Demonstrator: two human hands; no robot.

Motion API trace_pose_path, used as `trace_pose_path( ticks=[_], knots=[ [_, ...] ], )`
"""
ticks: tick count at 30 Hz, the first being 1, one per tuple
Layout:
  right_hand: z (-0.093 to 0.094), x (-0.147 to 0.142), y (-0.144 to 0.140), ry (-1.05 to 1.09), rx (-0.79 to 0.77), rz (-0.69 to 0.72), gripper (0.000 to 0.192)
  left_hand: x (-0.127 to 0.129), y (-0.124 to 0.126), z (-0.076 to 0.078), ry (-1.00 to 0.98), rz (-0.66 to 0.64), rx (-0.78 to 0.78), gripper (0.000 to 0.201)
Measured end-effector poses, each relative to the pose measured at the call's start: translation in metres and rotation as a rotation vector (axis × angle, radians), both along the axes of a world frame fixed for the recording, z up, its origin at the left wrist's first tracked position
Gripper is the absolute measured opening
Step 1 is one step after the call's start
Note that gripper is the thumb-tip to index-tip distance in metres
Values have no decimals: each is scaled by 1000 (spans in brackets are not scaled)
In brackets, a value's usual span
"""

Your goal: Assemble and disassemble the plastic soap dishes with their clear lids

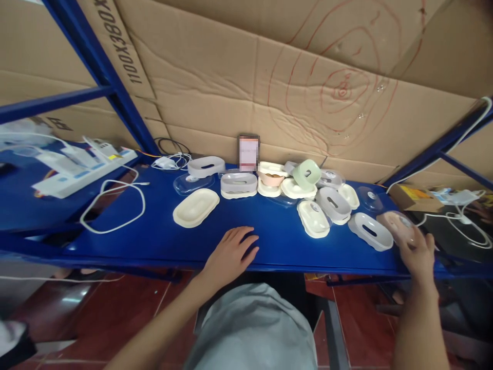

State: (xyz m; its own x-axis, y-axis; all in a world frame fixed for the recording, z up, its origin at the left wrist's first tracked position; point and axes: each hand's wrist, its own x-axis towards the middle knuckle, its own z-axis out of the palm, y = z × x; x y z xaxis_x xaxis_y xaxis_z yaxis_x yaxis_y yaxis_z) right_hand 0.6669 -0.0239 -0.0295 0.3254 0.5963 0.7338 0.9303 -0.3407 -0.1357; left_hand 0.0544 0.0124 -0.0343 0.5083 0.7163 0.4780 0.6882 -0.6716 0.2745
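Clear lid (393, 224) at right of frame, under right hand (419, 257); fingers bent over its edge, apparently grasping; grey body (365, 226) just left, unstacked; stacked already: grey casing (239, 180) on cream base (239, 195), frame centre; left apart: cream tray (195, 206), left of centre; left hand (231, 250) empty, fingers loosely spread, near front of blue surface (154, 241).

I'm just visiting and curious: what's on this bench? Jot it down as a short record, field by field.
Surface: blue table
Left hand: open, holding nothing, near the front edge
Right hand: touching a clear lid; firmness of grip unclear
Beside that lid: gray slotted piece
Green slotted piece: tilted, among cream and gray pieces
Backdrop: cardboard, with an upright screen before it
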Motion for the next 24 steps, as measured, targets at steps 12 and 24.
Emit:
trace_pose_path(
  ticks=[12, 24],
  knots=[
    [-6, -153, -37, -217, -191, 63, 45, 1, -1, 2, 20, 4, 12, 25],
    [20, -336, -29, -64, -354, 1063, 37, -10, -6, 15, 18, -282, -71, 53]
  ],
)
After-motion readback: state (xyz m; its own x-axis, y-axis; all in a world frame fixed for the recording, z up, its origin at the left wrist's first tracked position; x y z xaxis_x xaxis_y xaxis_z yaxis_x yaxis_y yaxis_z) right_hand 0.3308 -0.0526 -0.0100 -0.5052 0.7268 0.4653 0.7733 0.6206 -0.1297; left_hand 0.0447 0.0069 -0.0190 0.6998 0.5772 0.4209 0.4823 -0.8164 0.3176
